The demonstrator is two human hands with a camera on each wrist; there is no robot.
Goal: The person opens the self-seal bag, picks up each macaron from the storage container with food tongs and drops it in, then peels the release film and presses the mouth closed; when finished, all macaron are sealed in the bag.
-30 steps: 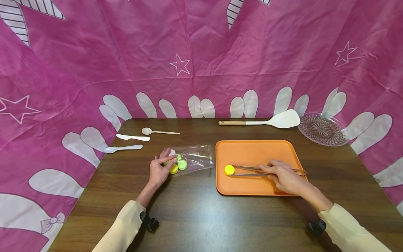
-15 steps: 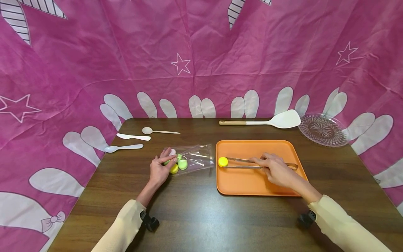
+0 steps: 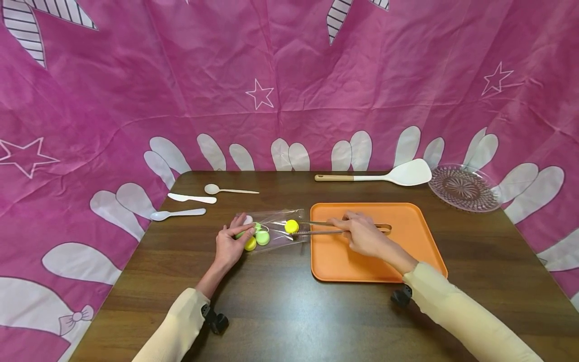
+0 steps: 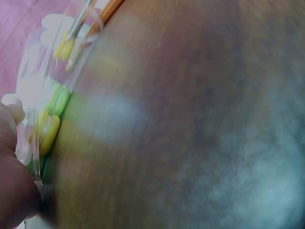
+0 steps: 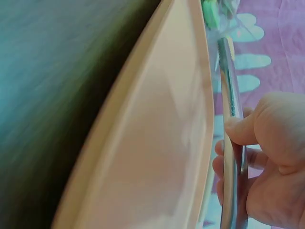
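Note:
A clear plastic bag (image 3: 279,243) lies on the table with its mouth toward the orange tray (image 3: 380,269). My left hand (image 3: 230,244) pinches the bag's closed end. Inside are green macarons (image 3: 262,238), a yellow macaron (image 3: 250,244) and a pale one (image 3: 247,219), partly behind the fingers. My right hand (image 3: 359,235) grips metal tongs (image 5: 232,100) over the tray. Between the tong tips a bright yellow macaron (image 3: 291,227) overlaps the bag's mouth end in the head view. The left wrist view shows the tong tips near the bag's open end.
Behind the tray lies a white spatula (image 3: 409,173) with a wooden handle. A clear patterned plate (image 3: 463,187) stands at the back right. At the back left are a white knife (image 3: 192,198), a white spoon (image 3: 178,214) and a cream spoon (image 3: 211,189). A pink curtain (image 3: 307,65) hangs behind.
My right hand has moved left with the tongs, carrying the yellow macaron from above the tray to the bag's mouth. The left hand and the bag have stayed in place.

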